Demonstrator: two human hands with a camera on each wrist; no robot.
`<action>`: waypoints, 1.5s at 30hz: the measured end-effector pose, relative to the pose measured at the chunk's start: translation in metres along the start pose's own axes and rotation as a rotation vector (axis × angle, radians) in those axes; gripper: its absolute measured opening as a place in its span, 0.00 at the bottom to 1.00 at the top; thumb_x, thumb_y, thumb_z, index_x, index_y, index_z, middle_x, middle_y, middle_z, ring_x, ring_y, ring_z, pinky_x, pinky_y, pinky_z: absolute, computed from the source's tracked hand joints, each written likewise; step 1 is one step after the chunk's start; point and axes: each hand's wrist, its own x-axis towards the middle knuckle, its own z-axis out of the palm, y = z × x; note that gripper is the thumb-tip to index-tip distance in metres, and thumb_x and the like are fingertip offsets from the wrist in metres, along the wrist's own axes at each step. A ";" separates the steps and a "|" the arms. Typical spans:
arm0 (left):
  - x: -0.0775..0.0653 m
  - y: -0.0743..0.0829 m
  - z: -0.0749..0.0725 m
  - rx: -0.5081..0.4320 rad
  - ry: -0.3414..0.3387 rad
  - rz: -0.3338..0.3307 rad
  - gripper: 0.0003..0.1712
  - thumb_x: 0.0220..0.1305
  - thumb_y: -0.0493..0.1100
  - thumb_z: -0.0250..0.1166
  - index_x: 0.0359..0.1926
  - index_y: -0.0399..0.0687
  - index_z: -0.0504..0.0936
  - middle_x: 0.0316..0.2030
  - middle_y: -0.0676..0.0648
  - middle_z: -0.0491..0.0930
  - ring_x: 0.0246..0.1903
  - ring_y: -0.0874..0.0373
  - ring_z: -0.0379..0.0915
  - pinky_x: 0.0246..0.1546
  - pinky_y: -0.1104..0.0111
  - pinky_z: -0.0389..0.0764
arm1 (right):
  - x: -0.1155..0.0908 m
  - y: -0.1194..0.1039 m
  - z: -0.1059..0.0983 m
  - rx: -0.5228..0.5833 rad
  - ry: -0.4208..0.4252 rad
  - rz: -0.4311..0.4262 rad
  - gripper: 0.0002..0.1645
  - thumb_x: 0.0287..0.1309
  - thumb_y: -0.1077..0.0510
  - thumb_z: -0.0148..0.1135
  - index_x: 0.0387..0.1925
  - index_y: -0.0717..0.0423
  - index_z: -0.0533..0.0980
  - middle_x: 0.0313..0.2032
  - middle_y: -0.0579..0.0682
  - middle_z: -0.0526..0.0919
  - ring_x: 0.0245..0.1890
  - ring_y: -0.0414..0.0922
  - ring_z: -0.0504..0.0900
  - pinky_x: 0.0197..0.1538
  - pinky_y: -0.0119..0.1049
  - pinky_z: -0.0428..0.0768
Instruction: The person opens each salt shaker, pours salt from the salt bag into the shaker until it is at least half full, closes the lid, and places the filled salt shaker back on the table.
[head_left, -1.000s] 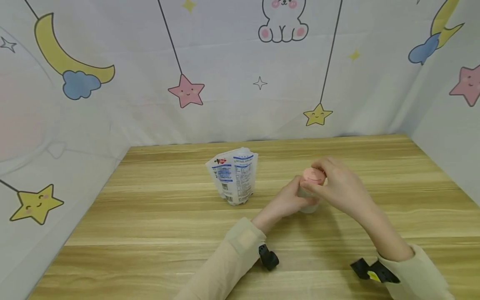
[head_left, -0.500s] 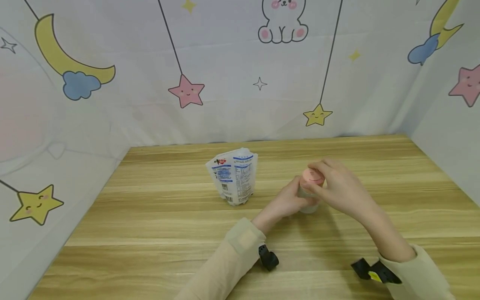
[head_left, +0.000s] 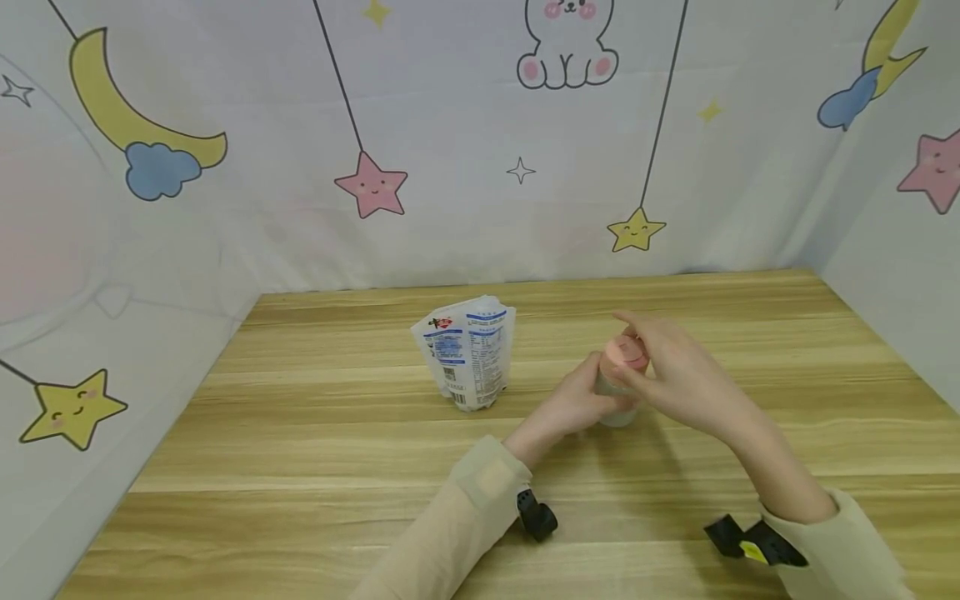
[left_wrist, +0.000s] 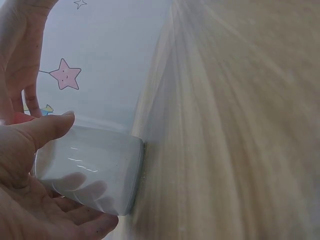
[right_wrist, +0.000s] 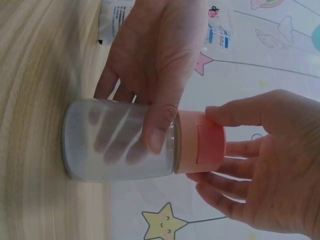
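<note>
A clear, squat bottle (right_wrist: pixel 85 145) with a pink lid (right_wrist: pixel 189 142) stands upright on the wooden table. In the right wrist view the lid sits on the bottle's mouth and has a darker pink panel on its side. My left hand (head_left: pixel 573 400) wraps round the bottle's body, thumb on the near side and fingers behind, seen through the clear wall. With thumb and fingers, my right hand (head_left: pixel 686 379) grips the lid from the right. The left wrist view shows the bottle's base (left_wrist: pixel 134 175) resting on the table, the lid mostly hidden behind the left hand.
A white plastic pouch (head_left: pixel 468 354) with blue print stands to the left of the bottle. The wooden table (head_left: pixel 315 467) ends at a white curtain (head_left: pixel 465 225) printed with stars and moons, which also runs along both sides.
The right hand's fingers have shifted around the lid, the index finger now lifted and straighter. The left hand, bottle and pouch stay where they were.
</note>
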 end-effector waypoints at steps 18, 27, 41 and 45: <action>0.000 0.000 0.000 0.015 0.011 -0.002 0.36 0.59 0.51 0.68 0.66 0.55 0.64 0.65 0.51 0.68 0.59 0.59 0.65 0.61 0.57 0.68 | 0.000 0.001 0.004 -0.051 0.085 0.104 0.32 0.51 0.41 0.69 0.49 0.59 0.76 0.47 0.54 0.79 0.40 0.49 0.75 0.40 0.41 0.71; 0.001 0.000 0.001 0.005 0.010 -0.004 0.32 0.59 0.49 0.69 0.62 0.54 0.67 0.64 0.51 0.69 0.63 0.56 0.64 0.64 0.56 0.66 | -0.001 0.000 0.004 -0.042 0.074 0.096 0.31 0.55 0.42 0.67 0.50 0.62 0.76 0.48 0.56 0.78 0.48 0.54 0.75 0.46 0.49 0.73; 0.000 0.001 0.000 0.007 0.009 -0.009 0.32 0.59 0.49 0.67 0.63 0.53 0.66 0.65 0.50 0.68 0.66 0.55 0.62 0.66 0.55 0.64 | -0.002 -0.003 0.001 0.004 0.046 0.071 0.31 0.57 0.47 0.66 0.57 0.62 0.73 0.53 0.60 0.76 0.56 0.58 0.71 0.54 0.56 0.72; 0.001 0.000 0.000 -0.001 -0.001 0.016 0.27 0.60 0.46 0.67 0.58 0.53 0.69 0.65 0.51 0.68 0.66 0.56 0.62 0.66 0.56 0.64 | -0.001 -0.002 0.002 -0.008 0.051 0.080 0.35 0.55 0.44 0.67 0.58 0.61 0.72 0.55 0.60 0.76 0.56 0.58 0.72 0.52 0.56 0.73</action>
